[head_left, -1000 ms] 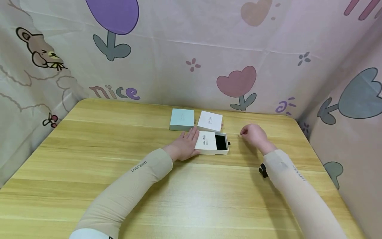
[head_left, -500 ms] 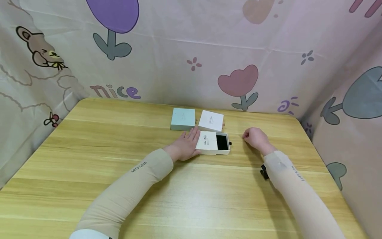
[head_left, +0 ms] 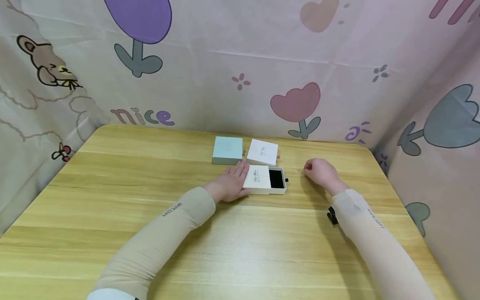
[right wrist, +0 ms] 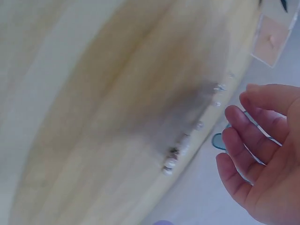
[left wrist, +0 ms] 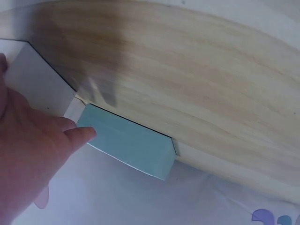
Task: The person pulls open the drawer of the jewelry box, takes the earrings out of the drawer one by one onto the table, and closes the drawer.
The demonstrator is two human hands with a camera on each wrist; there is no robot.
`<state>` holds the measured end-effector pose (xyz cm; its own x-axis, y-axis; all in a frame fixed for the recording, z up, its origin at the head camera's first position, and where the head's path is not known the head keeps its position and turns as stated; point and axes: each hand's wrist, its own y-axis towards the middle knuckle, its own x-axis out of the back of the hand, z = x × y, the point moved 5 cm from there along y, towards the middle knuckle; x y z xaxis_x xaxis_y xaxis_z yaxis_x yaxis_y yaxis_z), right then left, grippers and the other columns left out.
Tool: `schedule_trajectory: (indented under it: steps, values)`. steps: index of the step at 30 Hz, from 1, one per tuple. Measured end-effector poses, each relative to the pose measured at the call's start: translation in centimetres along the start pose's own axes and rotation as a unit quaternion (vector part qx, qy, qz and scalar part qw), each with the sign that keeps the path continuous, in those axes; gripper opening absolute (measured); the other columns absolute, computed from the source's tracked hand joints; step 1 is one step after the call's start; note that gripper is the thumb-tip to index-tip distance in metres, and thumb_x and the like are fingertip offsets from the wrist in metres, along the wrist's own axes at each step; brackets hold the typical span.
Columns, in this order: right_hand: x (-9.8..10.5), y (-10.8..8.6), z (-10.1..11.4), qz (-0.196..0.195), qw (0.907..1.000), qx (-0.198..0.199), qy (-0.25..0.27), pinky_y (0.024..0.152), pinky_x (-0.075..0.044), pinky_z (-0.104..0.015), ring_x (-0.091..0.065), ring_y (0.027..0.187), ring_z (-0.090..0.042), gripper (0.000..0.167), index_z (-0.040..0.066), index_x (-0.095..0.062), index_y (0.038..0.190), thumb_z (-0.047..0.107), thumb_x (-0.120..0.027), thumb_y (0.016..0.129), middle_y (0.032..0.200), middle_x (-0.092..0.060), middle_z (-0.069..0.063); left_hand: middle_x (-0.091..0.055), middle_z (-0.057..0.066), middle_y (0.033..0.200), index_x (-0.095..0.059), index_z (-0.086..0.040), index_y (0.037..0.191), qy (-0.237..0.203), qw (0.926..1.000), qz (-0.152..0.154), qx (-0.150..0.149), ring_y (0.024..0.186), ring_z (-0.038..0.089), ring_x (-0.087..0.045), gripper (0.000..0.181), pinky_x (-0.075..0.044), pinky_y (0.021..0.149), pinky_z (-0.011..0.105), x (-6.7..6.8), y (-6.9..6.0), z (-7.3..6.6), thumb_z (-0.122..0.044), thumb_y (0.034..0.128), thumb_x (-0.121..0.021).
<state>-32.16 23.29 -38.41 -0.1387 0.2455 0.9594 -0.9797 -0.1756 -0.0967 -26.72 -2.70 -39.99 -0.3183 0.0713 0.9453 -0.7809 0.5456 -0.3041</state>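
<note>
A white drawer box [head_left: 256, 177] with dark lettering stands partly slid open, and its tray shows a black lining [head_left: 276, 179] and a small black pull tab. My left hand [head_left: 229, 183] presses flat on the box's left part with straight fingers. To the right of it, my right hand [head_left: 321, 171] is raised over the table, fingers curled and thumb against fingertip. It seems to pinch a thin string of shiny beads [right wrist: 170, 161], which runs in a line beside the fingers in the right wrist view. Where beads and fingers meet is hard to see.
Behind the open box sit a mint-green box [head_left: 228, 150] and another white box [head_left: 263, 152], both closed. The wooden table [head_left: 240, 250] meets a printed curtain [head_left: 210, 83] at its back edge. A black object [head_left: 332, 215] hangs at the right wrist.
My right hand has moved slightly to the right, away from the open box. The left hand and the boxes stay in place, while the head view shifts a little.
</note>
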Motion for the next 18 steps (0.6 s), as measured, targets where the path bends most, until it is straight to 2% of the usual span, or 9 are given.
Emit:
schedule_trajectory:
  steps: [3,5,8,10,13,16,18]
  values:
    - [0.5,-0.3,0.4,0.001,1.0,0.001,0.008,0.069,-0.046,-0.036,-0.054,0.072,-0.021,0.022,0.002,-0.067,0.094,0.021,-0.055,0.092,0.087,-0.066,-0.012,0.008,0.018,0.157,0.001,0.001,0.149,-0.06,0.998,-0.014,-0.015,0.146,0.031,0.0,0.092,-0.012,0.118,0.049,0.0,0.2,0.5,-0.054,0.0925,-0.046]
    - [0.6,-0.5,0.8,0.008,0.9998,0.009,0.016,0.07,-0.046,-0.037,-0.054,0.073,-0.02,0.023,0.002,-0.067,0.095,0.022,-0.055,0.093,0.087,-0.066,-0.011,0.003,0.018,0.157,-0.004,0.001,0.149,-0.104,0.9938,-0.03,-0.025,0.146,0.032,-0.004,0.094,-0.014,0.118,0.047,0.1,0.4,0.9,-0.053,0.0899,-0.052]
    - [0.5,-0.8,1.9,0.026,0.998,0.045,0.036,0.08,-0.049,-0.042,-0.059,0.083,-0.026,0.028,-0.002,-0.064,0.103,0.023,-0.056,0.092,0.095,-0.066,-0.016,-0.009,0.018,0.157,-0.013,0.001,0.149,-0.151,0.9862,-0.058,-0.034,0.145,0.032,-0.011,0.09,-0.018,0.117,0.044,0.4,0.5,1.5,-0.047,0.088,-0.059]
    - [0.1,-1.0,2.7,0.053,0.9939,0.079,0.056,0.091,-0.047,-0.048,-0.06,0.098,-0.032,0.041,-0.005,-0.058,0.117,0.026,-0.06,0.09,0.109,-0.063,-0.021,-0.014,0.016,0.157,-0.017,0.0,0.149,-0.175,0.9821,-0.063,-0.034,0.145,0.032,-0.014,0.087,-0.019,0.117,0.042,0.6,0.5,1.8,-0.043,0.0875,-0.062]
    - [-0.7,-1.6,3.7,0.11,0.9837,0.117,0.081,0.104,-0.038,-0.053,-0.048,0.121,-0.04,0.074,-0.006,-0.039,0.137,0.035,-0.068,0.083,0.132,-0.05,-0.026,-0.018,0.014,0.156,-0.02,-0.003,0.149,-0.193,0.9787,-0.062,-0.03,0.145,0.03,-0.015,0.085,-0.019,0.118,0.042,0.7,0.3,1.9,-0.041,0.0861,-0.065]
    - [-1.4,-2.4,4.4,0.153,0.9746,0.137,0.09,0.108,-0.031,-0.055,-0.039,0.129,-0.042,0.094,-0.004,-0.026,0.144,0.039,-0.075,0.076,0.141,-0.04,-0.026,-0.02,0.013,0.155,-0.022,-0.004,0.148,-0.196,0.9784,-0.06,-0.028,0.144,0.029,-0.018,0.086,-0.019,0.117,0.041,0.6,0.3,1.8,-0.041,0.0847,-0.066]
    - [-1.7,-2.7,4.7,0.161,0.9719,0.15,0.085,0.109,-0.029,-0.055,-0.037,0.131,-0.042,0.097,-0.005,-0.025,0.144,0.038,-0.076,0.074,0.142,-0.039,-0.026,-0.021,0.013,0.155,-0.022,-0.004,0.148,-0.197,0.9781,-0.061,-0.028,0.144,0.029,-0.02,0.087,-0.021,0.117,0.04,0.6,0.3,1.7,-0.041,0.084,-0.067]
